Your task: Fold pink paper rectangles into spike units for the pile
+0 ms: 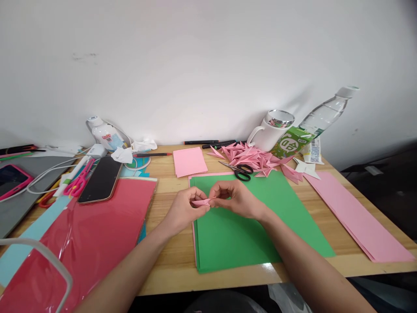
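Between my hands is a small folded piece of pink paper [200, 202], held above the left part of the green paper sheets [260, 234]. My left hand [187, 208] pinches it from the left, thumb along the near side. From the right, my right hand [235, 198] grips its tip between thumb and forefinger. The fingers cover part of the folds. Beyond my hands lies a stack of pink paper squares [190, 161]. Black-handled scissors [243, 171] rest at the far edge of the green sheets, beside a heap of pointed pink folded pieces [250, 156].
A white mug [270, 130], a green carton [289, 142] and a clear bottle [329, 111] stand at the back right. Pink paper strips [355, 217] lie along the right. Leftward are red sheets [97, 226] in plastic, a phone [101, 179], pink scissors [80, 178] and cables.
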`<state>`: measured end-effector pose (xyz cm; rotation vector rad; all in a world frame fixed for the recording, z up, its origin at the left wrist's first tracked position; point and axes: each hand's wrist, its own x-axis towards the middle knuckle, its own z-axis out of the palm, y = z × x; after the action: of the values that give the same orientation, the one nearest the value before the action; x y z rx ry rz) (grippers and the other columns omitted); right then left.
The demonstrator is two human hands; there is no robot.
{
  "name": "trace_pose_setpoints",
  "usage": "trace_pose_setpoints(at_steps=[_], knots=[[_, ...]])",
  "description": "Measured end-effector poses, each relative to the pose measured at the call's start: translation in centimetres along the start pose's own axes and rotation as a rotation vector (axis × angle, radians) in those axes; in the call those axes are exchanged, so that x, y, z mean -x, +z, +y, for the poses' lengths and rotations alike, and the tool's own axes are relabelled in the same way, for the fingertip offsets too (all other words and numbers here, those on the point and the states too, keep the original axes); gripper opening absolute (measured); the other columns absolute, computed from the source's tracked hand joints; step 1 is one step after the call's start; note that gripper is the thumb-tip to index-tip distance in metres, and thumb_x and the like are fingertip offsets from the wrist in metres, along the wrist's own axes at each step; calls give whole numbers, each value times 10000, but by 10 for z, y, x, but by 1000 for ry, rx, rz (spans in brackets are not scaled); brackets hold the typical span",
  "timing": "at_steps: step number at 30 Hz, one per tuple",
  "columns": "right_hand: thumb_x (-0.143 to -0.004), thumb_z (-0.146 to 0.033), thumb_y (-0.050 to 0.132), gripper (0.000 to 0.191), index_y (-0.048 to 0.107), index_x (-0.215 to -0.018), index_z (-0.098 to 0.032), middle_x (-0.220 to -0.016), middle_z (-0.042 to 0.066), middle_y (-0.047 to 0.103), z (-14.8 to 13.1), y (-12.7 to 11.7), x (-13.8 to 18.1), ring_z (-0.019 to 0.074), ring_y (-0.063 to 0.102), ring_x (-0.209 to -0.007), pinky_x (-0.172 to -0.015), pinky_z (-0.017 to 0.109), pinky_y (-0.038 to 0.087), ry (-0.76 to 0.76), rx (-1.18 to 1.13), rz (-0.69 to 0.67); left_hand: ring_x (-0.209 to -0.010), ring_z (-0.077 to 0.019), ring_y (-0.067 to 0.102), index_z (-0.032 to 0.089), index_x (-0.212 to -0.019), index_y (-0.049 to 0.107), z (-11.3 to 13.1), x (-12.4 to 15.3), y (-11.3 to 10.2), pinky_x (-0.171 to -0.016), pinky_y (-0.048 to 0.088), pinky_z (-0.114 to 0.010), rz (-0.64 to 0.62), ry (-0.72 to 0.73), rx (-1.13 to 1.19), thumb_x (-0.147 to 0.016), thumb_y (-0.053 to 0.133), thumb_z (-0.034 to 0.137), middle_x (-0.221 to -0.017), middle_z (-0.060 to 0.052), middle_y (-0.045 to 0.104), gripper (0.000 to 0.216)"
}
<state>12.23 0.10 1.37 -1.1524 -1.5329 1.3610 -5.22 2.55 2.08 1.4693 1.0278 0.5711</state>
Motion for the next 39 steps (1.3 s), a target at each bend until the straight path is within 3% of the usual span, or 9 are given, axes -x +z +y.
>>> trace_pose_setpoints(at_steps=[6, 13, 16, 20, 24, 28, 31, 35, 39], knots=[[-641, -386, 756, 322, 623, -770, -122, -650, 14, 644, 7, 0, -2, 100, 579, -573, -577, 243, 481, 35, -219, -20, -458, -62, 434, 149, -676, 540, 6, 4, 0, -427, 309, -175, 3, -37, 73, -589, 679, 253, -545, 42, 517, 194], [-664, -359, 746, 275, 618, -769, -140, -631, -5, 621, 11, -5, -5, 89, 551, -553, -555, 231, 464, -24, -204, 15, -539, -104, 547, 142, -670, 612, 4, 0, -9, -518, 408, -214, -59, -16, 147, -644, 705, 372, -611, -15, 633, 250], [-725, -336, 698, 226, 597, -807, -150, -672, -6, 603, 10, -5, -6, 82, 532, -561, -557, 227, 462, -70, -189, -11, -545, -109, 547, 138, -671, 652, 1, -3, -12, -523, 413, -220, -26, -39, 111, -647, 706, 390, -626, -26, 651, 259], [-862, -250, 499, 141, 611, -862, -163, -997, 79, 590, 3, -2, -3, 132, 585, -811, -663, 265, 501, -154, -31, -101, -455, -81, 498, 144, -644, 640, -3, -4, -11, -448, 361, -199, 96, -71, 99, -615, 728, 324, -550, 6, 617, 203], [-803, -125, 530, 140, 611, -896, -191, -1108, 89, 528, 0, 3, 0, 189, 527, -1052, -804, 309, 474, -284, 293, -110, -460, -83, 511, 134, -601, 622, -2, -5, -10, -449, 413, -209, 184, -99, 250, -569, 737, 267, -565, 7, 608, 179], [-727, -142, 653, 98, 577, -774, -183, -1070, 89, 541, 6, 6, -2, 184, 561, -986, -849, 318, 452, -399, 423, 21, -483, -86, 521, 120, -570, 601, 1, -6, -10, -456, 454, -225, 230, -145, 400, -514, 760, 255, -564, 21, 572, 216], [-751, -200, 663, 104, 569, -796, -190, -1054, 98, 561, 11, 7, -5, 179, 580, -949, -820, 308, 466, -485, 449, 79, -490, -94, 544, 116, -646, 612, 0, -7, -11, -490, 478, -238, 207, -165, 459, -484, 779, 227, -574, 16, 600, 258], [-788, -256, 642, 119, 563, -844, -186, -972, 95, 600, 12, 6, -5, 179, 593, -914, -785, 300, 485, -548, 474, 98, -551, -126, 606, 118, -908, 616, -3, -7, -13, -588, 510, -270, 172, -172, 456, -504, 782, 195, -626, -19, 671, 443], [-834, -261, 585, 94, 560, -888, -188, -936, 85, 626, 10, 5, -3, 175, 598, -895, -775, 292, 489, -561, 506, 91, -598, -128, 617, 112, -885, 629, -5, -8, -14, -611, 509, -259, 185, -176, 464, -492, 794, 198, -665, -36, 687, 436]])
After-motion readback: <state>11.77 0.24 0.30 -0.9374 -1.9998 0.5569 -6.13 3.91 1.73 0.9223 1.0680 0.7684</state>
